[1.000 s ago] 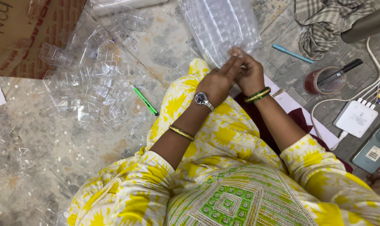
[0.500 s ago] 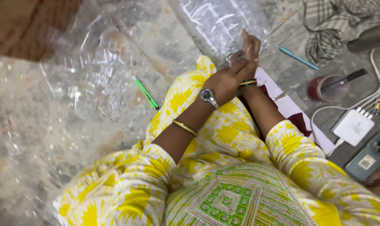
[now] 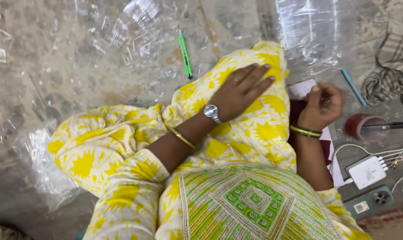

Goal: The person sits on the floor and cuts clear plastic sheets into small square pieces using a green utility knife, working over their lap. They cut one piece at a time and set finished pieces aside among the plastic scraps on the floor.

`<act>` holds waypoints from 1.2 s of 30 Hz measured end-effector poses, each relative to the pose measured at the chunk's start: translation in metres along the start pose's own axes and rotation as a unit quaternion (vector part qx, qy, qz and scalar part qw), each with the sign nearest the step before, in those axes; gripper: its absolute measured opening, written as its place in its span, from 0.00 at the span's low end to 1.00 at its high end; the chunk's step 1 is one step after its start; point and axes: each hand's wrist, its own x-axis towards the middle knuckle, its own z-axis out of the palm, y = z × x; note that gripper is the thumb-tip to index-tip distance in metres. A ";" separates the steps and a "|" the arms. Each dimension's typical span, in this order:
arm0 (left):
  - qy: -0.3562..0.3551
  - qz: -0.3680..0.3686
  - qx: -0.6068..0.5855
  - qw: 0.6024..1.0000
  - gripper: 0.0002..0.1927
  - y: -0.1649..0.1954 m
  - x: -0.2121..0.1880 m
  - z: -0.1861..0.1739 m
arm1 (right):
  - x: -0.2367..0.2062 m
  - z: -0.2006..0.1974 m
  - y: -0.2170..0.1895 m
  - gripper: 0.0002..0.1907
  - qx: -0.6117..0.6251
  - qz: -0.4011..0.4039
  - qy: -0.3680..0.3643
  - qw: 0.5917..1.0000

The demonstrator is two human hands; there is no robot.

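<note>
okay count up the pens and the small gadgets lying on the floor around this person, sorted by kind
Pens: 3 – green pen, blue pen, black pen lying across the red tape roll
Tape rolls: 1
White charger blocks: 1 – white charger
Phones: 1 – phone
Total: 6

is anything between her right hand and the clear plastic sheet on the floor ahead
Nothing visible. The right hand is curled just short of the clear plastic sheet, with only bare floor and a white paper edge beside it.

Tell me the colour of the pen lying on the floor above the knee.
Green pen, seen in the head view.
</note>
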 end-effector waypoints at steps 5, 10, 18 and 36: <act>0.092 -0.060 -0.037 0.993 0.25 -0.046 -0.061 -0.043 | 0.037 0.079 -0.040 0.05 0.041 -0.071 -0.170 0.982; 0.133 -0.276 0.009 0.952 0.16 -0.071 -0.169 -0.131 | 0.047 0.223 -0.043 0.02 -0.139 -0.080 -0.472 0.867; 0.150 -0.505 0.316 0.789 0.15 -0.002 -0.315 -0.252 | -0.007 0.356 0.046 0.27 -0.491 -0.092 -0.531 0.685; 0.697 -0.294 -0.537 0.373 0.18 -0.169 -0.221 -0.188 | 0.009 0.367 0.108 0.09 -0.261 -0.051 -0.455 0.850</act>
